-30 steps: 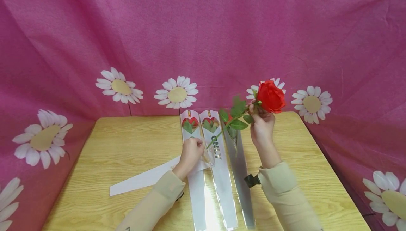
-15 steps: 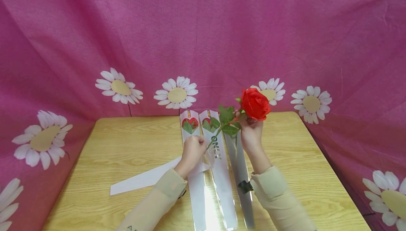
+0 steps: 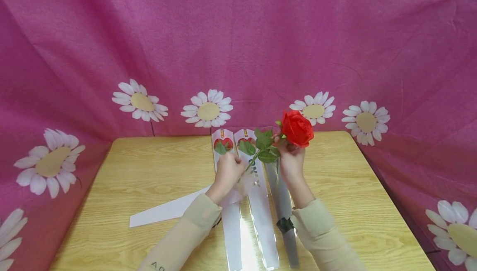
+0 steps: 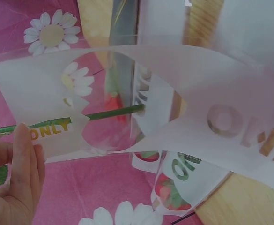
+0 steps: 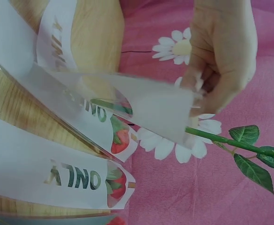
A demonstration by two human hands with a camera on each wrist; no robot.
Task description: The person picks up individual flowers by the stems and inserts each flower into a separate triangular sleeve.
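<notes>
My right hand (image 3: 292,166) grips a red rose (image 3: 297,128) just below its bloom, with leaves and a green stem (image 4: 113,112) slanting down to the left. My left hand (image 3: 228,173) pinches the mouth of a white flower sleeve (image 3: 167,211) printed "ONLY" in gold. In the left wrist view the stem's lower end lies within this sleeve, showing through its clear heart-shaped window. From the right wrist view, the leaves (image 5: 254,168) are outside the sleeve's mouth. The sleeve's tapered end points left above the table.
Side by side on the wooden table (image 3: 149,171) lie two white sleeves, the left one (image 3: 232,229) and the middle one (image 3: 265,221), with red and green in their heart windows. A grey-backed sleeve (image 3: 277,188) lies right of them. A pink daisy-patterned cloth (image 3: 238,47) hangs behind.
My right hand has brought the rose left and down toward my left hand, and the stem has gone farther down-left. My left hand has shifted slightly right with the sleeve.
</notes>
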